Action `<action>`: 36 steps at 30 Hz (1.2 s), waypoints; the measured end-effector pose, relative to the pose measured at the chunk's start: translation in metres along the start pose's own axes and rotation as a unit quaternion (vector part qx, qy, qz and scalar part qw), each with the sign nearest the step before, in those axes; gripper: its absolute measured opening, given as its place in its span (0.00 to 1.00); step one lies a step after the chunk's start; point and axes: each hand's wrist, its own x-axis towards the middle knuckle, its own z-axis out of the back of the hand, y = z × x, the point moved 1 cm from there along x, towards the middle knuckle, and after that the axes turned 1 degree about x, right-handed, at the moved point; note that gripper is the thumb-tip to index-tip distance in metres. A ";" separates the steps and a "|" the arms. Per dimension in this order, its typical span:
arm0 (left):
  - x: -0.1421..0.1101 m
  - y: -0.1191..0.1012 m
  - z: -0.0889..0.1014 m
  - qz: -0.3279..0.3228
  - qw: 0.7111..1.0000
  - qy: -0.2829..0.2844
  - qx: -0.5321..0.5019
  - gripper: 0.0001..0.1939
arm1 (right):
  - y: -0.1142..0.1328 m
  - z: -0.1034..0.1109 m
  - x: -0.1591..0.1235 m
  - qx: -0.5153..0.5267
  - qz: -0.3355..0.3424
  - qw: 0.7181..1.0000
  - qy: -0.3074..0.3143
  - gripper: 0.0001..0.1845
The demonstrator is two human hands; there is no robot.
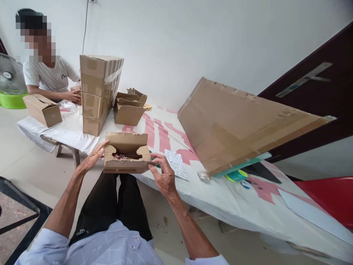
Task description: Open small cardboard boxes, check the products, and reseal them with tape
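A small cardboard box point(125, 167) sits at the table's near edge in front of my lap, its flaps raised and partly folded in. Through the gap in its top some red, black and white items point(121, 156) show; their kind is unclear. My left hand point(92, 158) holds the box's left side, fingers pressed along the upper edge. With thumb and fingers my right hand point(164, 175) grips the front flap at the right corner. Just right of that hand lies a sheet of patterned paper point(177, 164), and a roll of clear tape point(204, 176) is farther along.
Taped cardboard boxes point(92, 94) stand stacked ahead left, with an open box point(128, 115) beside them. A large cardboard sheet point(234, 125) leans at right. Across the table sits a person point(52, 79) near a closed box point(44, 110). A red chair point(328, 195) is far right.
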 end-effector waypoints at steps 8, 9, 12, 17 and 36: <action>0.005 -0.001 0.000 -0.040 0.993 0.041 0.099 0.66 | 0.014 0.013 -0.047 -0.164 0.177 0.966 0.092 0.10; 0.005 -0.001 0.000 -0.044 0.993 0.044 0.105 0.66 | 0.015 0.012 -0.050 -0.168 0.184 0.964 0.097 0.08; 0.001 -0.001 0.002 -0.042 0.991 0.047 0.117 0.66 | 0.019 0.013 -0.046 -0.151 0.190 0.964 0.109 0.05; -0.008 -0.002 0.003 -0.053 0.988 0.046 0.141 0.62 | 0.038 0.017 0.013 -0.099 0.127 0.985 0.057 0.08; 0.000 -0.008 0.000 -0.072 0.985 0.048 0.149 0.58 | 0.016 -0.049 0.165 0.068 -0.154 0.940 0.296 0.18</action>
